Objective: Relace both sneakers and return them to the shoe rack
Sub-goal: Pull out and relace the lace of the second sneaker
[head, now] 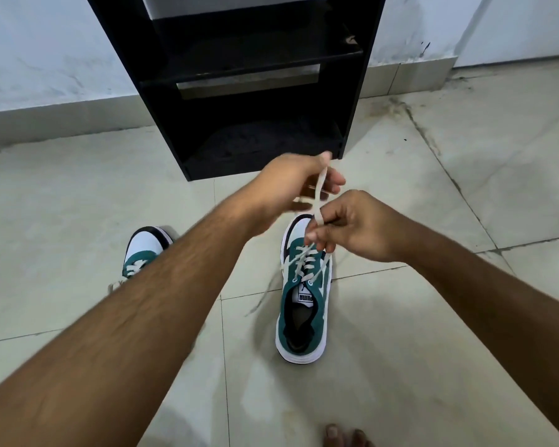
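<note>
Two green-and-white sneakers sat on the tiled floor [400, 350] before the black shoe rack [239, 75]. Over the right sneaker [304, 317], the left hand [291, 185] and right hand [355, 227] each had fingers pinched closed on the white lace [318, 195]. The left sneaker [142, 250] lay partly hidden behind the left forearm.

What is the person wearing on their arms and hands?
Nothing at all. Both forearms are bare right up to the edge of the picture, with no sleeves showing. The left hand and right hand have no gloves, rings, watch or bracelets visible.
</note>
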